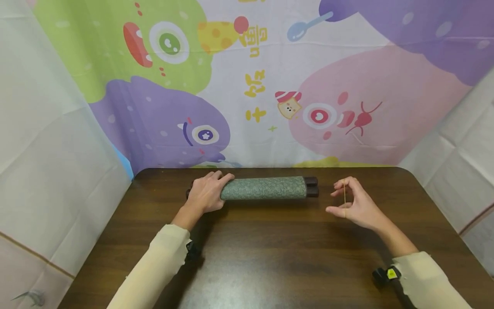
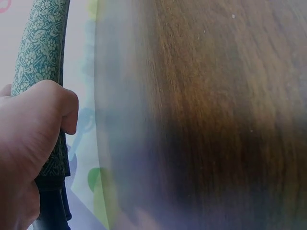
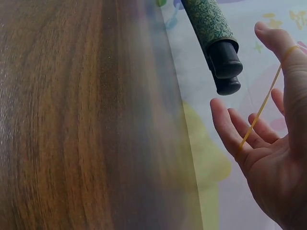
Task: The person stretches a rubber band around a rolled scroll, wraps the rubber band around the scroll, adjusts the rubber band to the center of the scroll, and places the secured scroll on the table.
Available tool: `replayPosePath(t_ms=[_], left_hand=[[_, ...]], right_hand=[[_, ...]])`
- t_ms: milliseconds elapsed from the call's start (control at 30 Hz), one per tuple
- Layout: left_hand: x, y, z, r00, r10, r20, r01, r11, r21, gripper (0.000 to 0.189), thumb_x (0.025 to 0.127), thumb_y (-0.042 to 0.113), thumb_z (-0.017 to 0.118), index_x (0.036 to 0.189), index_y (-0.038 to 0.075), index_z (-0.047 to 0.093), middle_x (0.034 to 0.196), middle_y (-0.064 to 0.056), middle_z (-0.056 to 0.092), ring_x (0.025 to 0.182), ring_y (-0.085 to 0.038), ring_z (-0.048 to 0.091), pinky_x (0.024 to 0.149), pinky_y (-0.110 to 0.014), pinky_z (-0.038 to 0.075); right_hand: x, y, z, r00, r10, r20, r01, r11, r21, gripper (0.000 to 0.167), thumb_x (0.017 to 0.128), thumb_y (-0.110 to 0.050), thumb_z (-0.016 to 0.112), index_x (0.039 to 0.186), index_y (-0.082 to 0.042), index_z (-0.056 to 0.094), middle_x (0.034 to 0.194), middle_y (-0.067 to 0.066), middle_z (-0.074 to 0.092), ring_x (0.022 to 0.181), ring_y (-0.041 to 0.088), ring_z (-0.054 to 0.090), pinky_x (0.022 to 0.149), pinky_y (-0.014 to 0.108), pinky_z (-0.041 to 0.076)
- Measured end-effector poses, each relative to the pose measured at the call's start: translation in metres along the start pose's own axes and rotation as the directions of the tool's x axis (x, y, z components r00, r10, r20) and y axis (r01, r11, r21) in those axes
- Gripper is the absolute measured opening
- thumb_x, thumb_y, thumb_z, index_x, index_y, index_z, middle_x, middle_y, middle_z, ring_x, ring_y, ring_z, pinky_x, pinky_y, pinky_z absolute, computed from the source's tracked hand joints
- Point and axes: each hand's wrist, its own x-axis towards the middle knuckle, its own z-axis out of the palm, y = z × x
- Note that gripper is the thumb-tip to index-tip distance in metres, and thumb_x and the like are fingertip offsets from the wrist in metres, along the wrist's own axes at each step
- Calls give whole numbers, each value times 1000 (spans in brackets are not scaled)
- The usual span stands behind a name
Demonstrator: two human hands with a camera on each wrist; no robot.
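Note:
A rolled-up scroll (image 1: 266, 189) in green floral-patterned cloth, with paired dark knobs (image 1: 312, 187) at its right end, lies level across the far part of view, above the tabletop. My left hand (image 1: 207, 192) grips it near its left end, and in the left wrist view the thumb (image 2: 67, 108) wraps over the patterned cloth. To the right of the knobs, apart from them, is my right hand (image 1: 360, 207). Its thumb and fingers are spread wide, with a thin yellow rubber band (image 3: 261, 108) stretched between thumb and forefinger.
Beneath the hands is a dark brown wooden table (image 1: 270, 257) with rounded far corners. A cloth backdrop (image 1: 262, 141) with cartoon monsters hangs right behind its far edge. White cloth walls (image 1: 50, 150) stand on both sides.

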Motion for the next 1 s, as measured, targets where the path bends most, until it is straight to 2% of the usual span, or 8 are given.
replayPosePath(t_ms=[367,667,833,1000], left_hand=[[-2,6,-4,999,40,-30,-39,999,26,75,76,25,93,145,28,64,120,-10,74,107,-32,75,66,-52,65],[0,10,-7,1000,28,-9,-27,999,29,75,79,26,94,147,29,64,122,-9,74,109,-31,76,68,-52,66],[-1,11,-8,999,31,-14,-31,999,33,75,79,27,95,147,29,64,120,-9,74,108,-30,76,66,-51,66],[-2,12,-10,999,30,-23,-29,999,23,75,78,27,96,146,30,64,118,-8,74,107,-30,76,64,-52,65]], right_hand=[[0,2,4,1000,-32,-1,32,999,36,60,79,16,90,122,9,49,130,-14,50,107,-7,68,70,23,65],[1,2,6,999,-46,6,45,996,75,60,81,18,87,125,10,48,132,-18,52,110,-2,71,72,23,65],[1,5,6,997,-76,19,73,988,133,61,81,22,84,127,16,43,136,-18,54,115,-3,71,73,22,66],[3,9,7,991,-130,21,121,964,235,60,80,27,80,125,18,41,137,-13,56,121,-4,71,74,23,67]])
